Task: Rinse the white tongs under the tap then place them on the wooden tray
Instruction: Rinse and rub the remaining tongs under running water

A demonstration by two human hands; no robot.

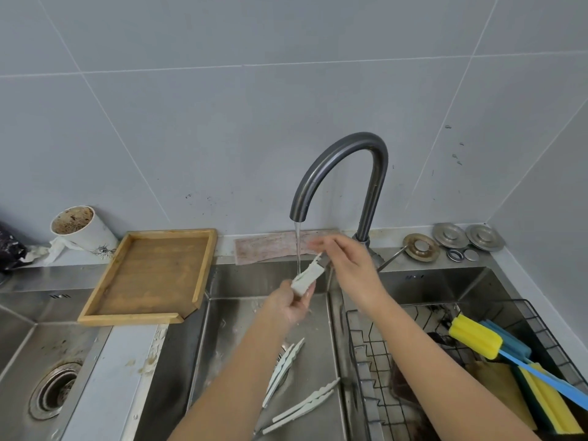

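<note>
Water runs from the dark tap [342, 173] onto a pair of white tongs [308, 275] held over the steel sink [254, 313]; the left hand [294, 302] has its fingers closed round the lower end, and the right hand [345, 265] pinches the upper end with fingers narrowed; two more white tongs [283, 366] lie on the sink floor below; the wooden tray [149, 275] sits to the left on the sink's edge, well apart from the held tongs.
</note>
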